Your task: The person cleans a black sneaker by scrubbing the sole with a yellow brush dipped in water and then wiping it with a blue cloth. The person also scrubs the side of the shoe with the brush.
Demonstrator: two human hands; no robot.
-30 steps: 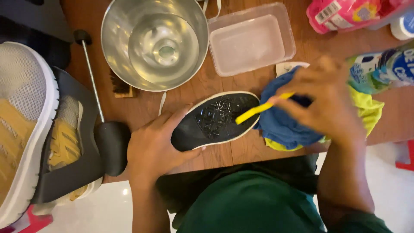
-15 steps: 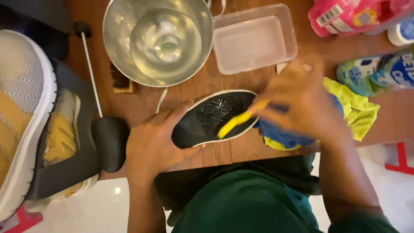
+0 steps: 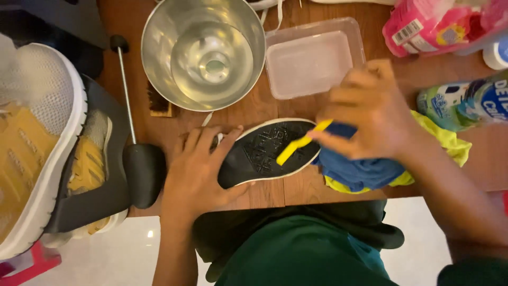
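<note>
A: Quick one. Where's the shoe?

B: Sole up on the wood surface, near the front edge, just below the steel bowl and the clear tub.

A: Hands?

B: Left hand is clamped on the heel end, fingers spread over the side, thumb along the sole rim. Right hand pinches a yellow brush, handle slanting down-left, its end on the dark tread. Bristles hidden, can't tell the head.

A: Pose?

B: Left forearm comes straight up from the bottom edge. Right arm enters from lower right, wrist bent, knuckles up, over a blue cloth on a yellow cloth.

A: Doing it well?

B: My read: keep the left hand pressing hard so the shoe doesn't skid, short strokes along the tread grooves, brush angled low.

A: Other stuff?

B: Bottles and a pink pack at right, a second shoe far left.
</note>
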